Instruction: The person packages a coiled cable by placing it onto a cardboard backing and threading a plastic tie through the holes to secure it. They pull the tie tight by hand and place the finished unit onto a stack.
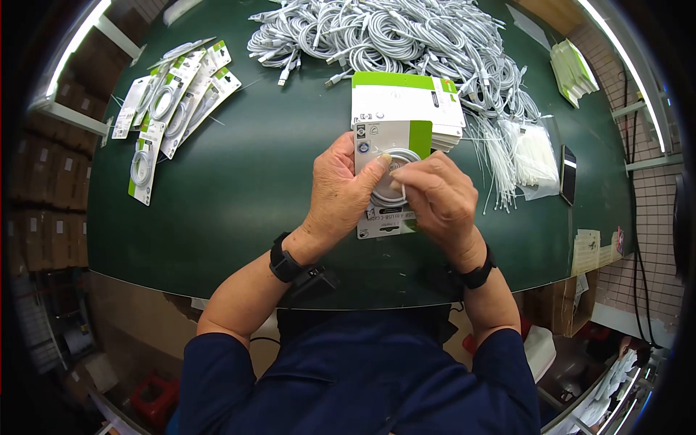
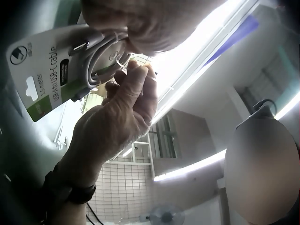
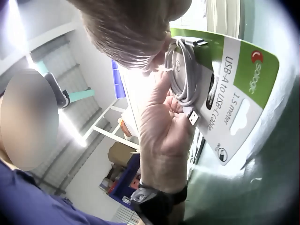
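My left hand (image 1: 337, 181) grips a white-and-green cable card (image 1: 380, 132) by its left side, thumb lying over a coiled grey-white USB cable (image 1: 403, 154) on its face. Printing on the card (image 3: 230, 96) reads "USB-A to USB-C cable". At the coil's right side, the fingertips of my right hand (image 1: 444, 192) pinch a thin white cable tie (image 1: 404, 191). Both cable plugs show against the card in the right wrist view, including the USB-A plug (image 3: 192, 117). Just beyond the held card lies a stack of similar cards (image 1: 406, 101).
A big heap of coiled cables (image 1: 384, 36) covers the table's far side. Loose cable ties (image 1: 496, 163) and a bag of ties (image 1: 535, 156) lie to the right, beside a phone (image 1: 568, 174). Carded cables (image 1: 163, 101) are piled at left; more cards (image 1: 573, 72) stand far right.
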The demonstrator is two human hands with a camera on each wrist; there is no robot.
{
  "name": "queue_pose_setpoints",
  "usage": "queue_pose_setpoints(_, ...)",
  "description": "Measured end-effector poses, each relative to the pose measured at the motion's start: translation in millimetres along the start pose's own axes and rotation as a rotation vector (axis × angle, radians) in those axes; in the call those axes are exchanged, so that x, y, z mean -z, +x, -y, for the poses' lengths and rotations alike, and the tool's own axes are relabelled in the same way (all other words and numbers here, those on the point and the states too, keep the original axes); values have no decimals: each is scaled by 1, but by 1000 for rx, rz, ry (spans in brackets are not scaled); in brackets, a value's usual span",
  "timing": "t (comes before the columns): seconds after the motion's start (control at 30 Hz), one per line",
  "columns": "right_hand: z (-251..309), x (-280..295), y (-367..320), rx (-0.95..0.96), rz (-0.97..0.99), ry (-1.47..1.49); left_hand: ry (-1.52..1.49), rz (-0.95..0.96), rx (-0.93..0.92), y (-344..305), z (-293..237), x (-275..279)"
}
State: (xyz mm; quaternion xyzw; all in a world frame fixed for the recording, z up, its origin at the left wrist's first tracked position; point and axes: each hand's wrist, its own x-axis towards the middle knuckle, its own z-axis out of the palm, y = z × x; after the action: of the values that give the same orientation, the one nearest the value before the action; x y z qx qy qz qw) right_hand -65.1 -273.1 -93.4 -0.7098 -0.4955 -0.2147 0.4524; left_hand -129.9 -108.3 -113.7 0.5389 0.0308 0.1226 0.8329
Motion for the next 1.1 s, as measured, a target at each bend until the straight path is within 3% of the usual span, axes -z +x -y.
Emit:
queue_pose_setpoints(0.13,7,-9,-6,-362,-240,259,33,30,-11,-5,-1,-5)
queue_pose_setpoints(0.27,-4,0,3,-100,-160,54,34,45,-8,-6,1,-5)
queue_pose_setpoints(0.37,-7,3,6,-36,-136,10,45,42,-10,-5,0,-5)
queue_pose_setpoints(0.67,-14,14,4,110,-21,-222,47,31,-20,-5,2,-5)
queue_pose_setpoints(0.87,-11,15,1,245,-20,-188,39,27,-20,-5,-3,-7)
queue_pose_setpoints(1.1,-8,13,-3,214,-60,-108,53,22,-35,-6,-4,-7)
